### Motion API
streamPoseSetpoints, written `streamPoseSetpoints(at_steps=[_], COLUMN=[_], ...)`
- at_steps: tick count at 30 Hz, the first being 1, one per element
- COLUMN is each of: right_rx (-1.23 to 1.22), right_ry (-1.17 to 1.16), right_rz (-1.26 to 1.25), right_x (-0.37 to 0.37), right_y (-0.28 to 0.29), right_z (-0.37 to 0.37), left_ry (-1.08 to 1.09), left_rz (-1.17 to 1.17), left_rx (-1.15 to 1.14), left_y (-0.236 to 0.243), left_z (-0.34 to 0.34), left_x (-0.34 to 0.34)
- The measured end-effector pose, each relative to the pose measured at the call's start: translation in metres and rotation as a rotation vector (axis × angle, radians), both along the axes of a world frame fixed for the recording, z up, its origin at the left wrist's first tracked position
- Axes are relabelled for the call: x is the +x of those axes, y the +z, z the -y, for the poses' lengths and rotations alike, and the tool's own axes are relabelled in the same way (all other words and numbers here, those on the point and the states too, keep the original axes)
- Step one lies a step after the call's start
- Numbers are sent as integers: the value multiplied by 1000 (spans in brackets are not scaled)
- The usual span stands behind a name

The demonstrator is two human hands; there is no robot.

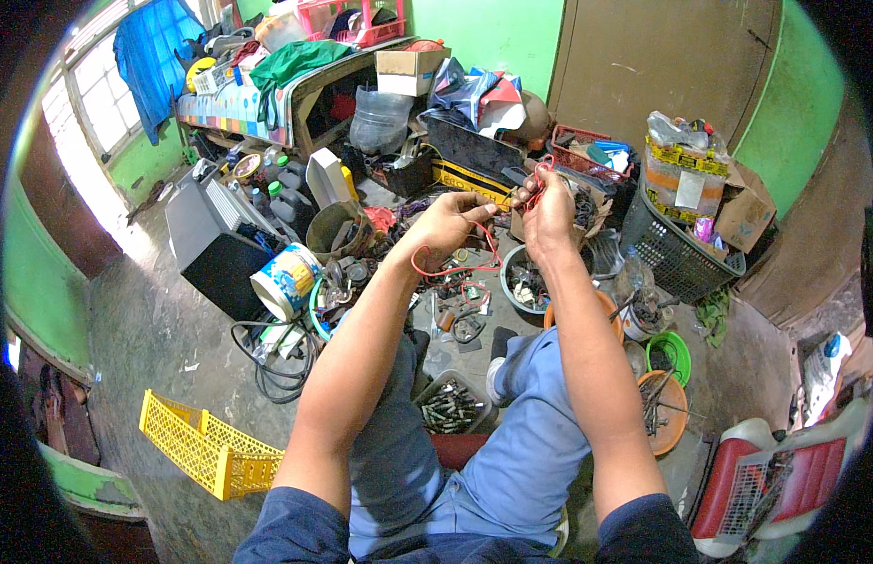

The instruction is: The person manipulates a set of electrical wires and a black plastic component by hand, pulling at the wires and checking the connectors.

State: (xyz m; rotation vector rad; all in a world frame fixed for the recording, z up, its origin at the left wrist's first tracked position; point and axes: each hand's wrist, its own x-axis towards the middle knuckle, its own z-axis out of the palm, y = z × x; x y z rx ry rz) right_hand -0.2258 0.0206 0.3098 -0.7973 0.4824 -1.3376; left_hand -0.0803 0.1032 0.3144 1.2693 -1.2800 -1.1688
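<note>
My left hand (451, 221) pinches a thin red wire (465, 270), which hangs in loose loops below it. Just to its right, my right hand (549, 211) is closed around more of the same wire, bunched up above the fingers. Under the wire lie small metal and plastic parts on the floor. A blue basin (526, 301) of parts sits below my right hand, and a plastic container (446, 404) of small metal pieces rests between my legs.
A yellow crate (178, 423) lies at left, beside black cables (277, 385) and a white bucket (281, 282). Orange (662, 432) and green (670, 352) basins, a dark basket (681, 254) and a red seat (795, 479) are at right. A cluttered bed (230, 113) stands behind.
</note>
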Motion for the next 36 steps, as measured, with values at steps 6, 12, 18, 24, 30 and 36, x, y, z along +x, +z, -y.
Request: streamPoseSetpoints(at_steps=[6, 12, 18, 24, 30, 36], right_rx=[-515, -769, -986, -1070, -1077, -944], right_ry=[-383, -563, -535, -206, -73, 106], right_rz=[-662, -765, -952, -1235, -1297, -1213], right_x=[1, -12, -28, -28, -25, -29], right_y=[-1, 16, 13, -3, -4, 4], right_z=[-1, -23, -13, -6, -13, -19], left_ry=[-142, -284, -41, 207, 350, 391], left_rz=[-22, 262, 778, 967, 957, 877], left_rx=[-18, -156, -322, -548, -719, -707], left_y=[1, -1, -4, 1, 5, 10], left_z=[-10, -7, -3, -10, -12, -18], left_x=[-2, 2, 14, 17, 15, 14])
